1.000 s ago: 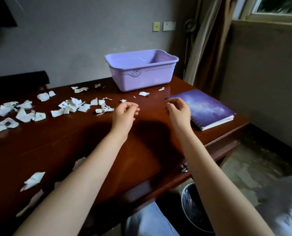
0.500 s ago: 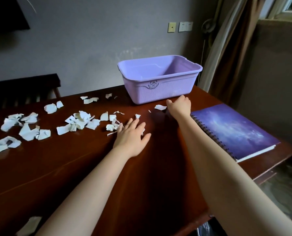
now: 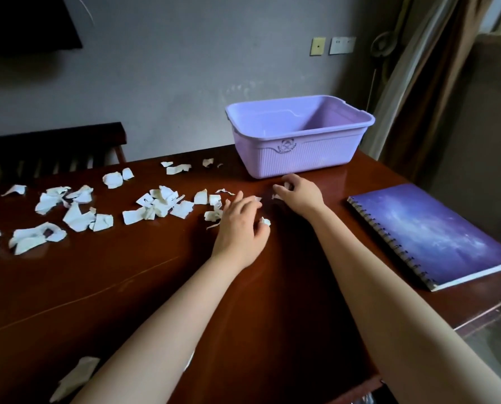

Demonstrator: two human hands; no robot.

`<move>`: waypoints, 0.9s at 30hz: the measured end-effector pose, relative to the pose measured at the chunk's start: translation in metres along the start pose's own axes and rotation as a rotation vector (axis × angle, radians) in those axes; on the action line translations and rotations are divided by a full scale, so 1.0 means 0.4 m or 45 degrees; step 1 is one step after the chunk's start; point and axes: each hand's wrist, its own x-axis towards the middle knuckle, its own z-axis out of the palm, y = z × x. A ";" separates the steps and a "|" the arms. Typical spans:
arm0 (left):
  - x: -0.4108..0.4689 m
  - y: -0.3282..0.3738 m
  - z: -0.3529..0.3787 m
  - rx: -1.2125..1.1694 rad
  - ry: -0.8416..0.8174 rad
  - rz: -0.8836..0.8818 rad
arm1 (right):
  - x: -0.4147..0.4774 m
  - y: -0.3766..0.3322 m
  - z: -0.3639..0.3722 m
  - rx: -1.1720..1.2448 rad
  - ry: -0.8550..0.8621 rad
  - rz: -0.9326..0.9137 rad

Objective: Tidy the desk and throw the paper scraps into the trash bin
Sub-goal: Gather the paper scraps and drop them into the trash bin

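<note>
White scraps point(image 3: 161, 203): L hand point(image 3: 240, 228) pinches one, R hand point(image 3: 300, 194) another by purple tub point(image 3: 304, 160).

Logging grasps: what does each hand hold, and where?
Right hand pinches a small white torn paper scrap in its curled fingers. Left hand touches another white scrap beside its thumb; a hold cannot be told.

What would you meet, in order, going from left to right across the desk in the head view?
Scattered paper scraps → left hand → right hand → purple notebook.
</note>
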 end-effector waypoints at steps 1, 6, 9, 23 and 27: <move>-0.005 -0.007 -0.009 -0.074 0.088 -0.038 | -0.008 -0.013 0.000 0.027 -0.032 -0.031; -0.005 -0.089 -0.071 -0.050 0.257 -0.181 | -0.035 -0.071 0.019 0.143 -0.252 -0.159; 0.011 -0.120 -0.117 0.027 0.194 -0.232 | -0.057 -0.083 0.025 0.198 -0.390 -0.252; 0.100 -0.169 -0.083 0.599 -0.348 -0.287 | -0.135 -0.032 0.036 -0.154 -0.050 -0.596; 0.156 -0.166 -0.054 0.616 -0.421 -0.224 | -0.131 -0.030 0.037 -0.130 -0.003 -0.590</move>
